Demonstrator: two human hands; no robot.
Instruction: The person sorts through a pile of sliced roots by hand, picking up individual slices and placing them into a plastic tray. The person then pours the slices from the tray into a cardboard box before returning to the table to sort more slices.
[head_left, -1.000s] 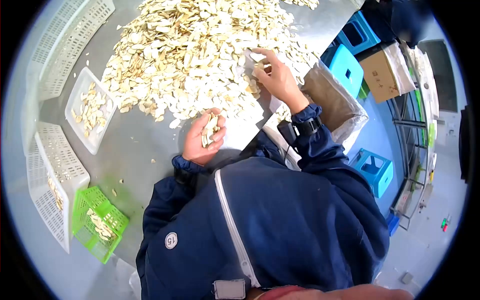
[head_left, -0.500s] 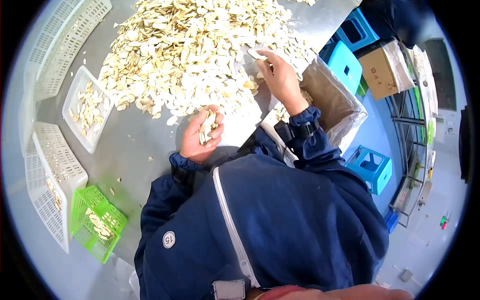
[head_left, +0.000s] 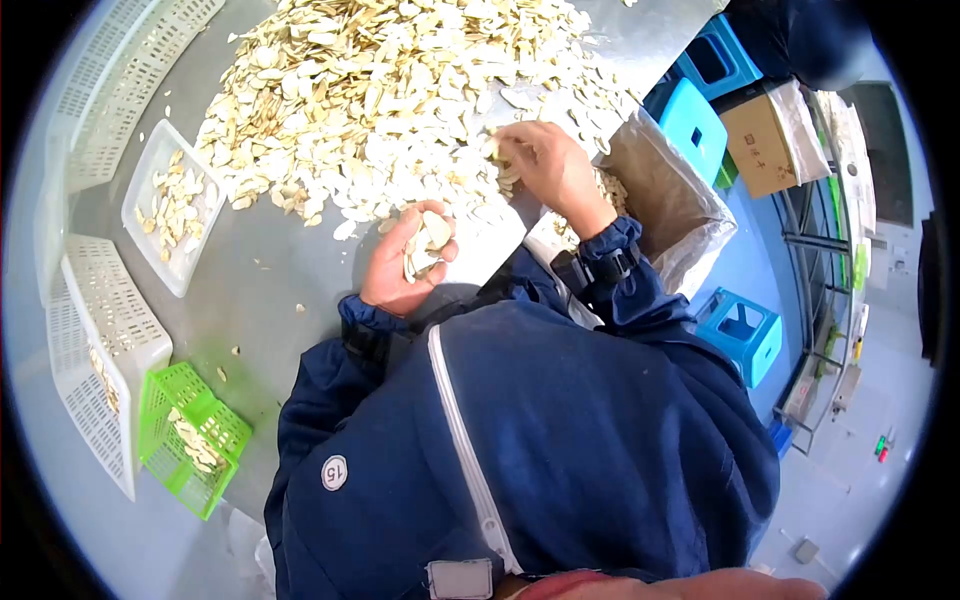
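Grip, left hand [head_left: 402, 268]: fingers curled around several pale slices [head_left: 433, 234], held loosely stacked near the middle of the frame. Grip, right hand [head_left: 548, 168]: fingers bent, tips at the near edge of the slice heap [head_left: 350, 90]; whether they pinch a slice cannot be told. The heap covers the upper middle of the frame, on the metal table [head_left: 265, 285].

Risks, as judged. First, slices could slip from the left hand: the stack is uneven and the fingers leave it partly uncovered. Second, slices could go over the table edge, right of centre, into the lined box [head_left: 672, 180]; the cause would be the right sleeve [head_left: 640, 280] or wrist strap [head_left: 600, 262] brushing the heap. Third, slices could be mixed between the white tray [head_left: 178, 280], at left, and the green basket [head_left: 180, 385], lower left, if dropped carelessly, since both already contain similar pieces.
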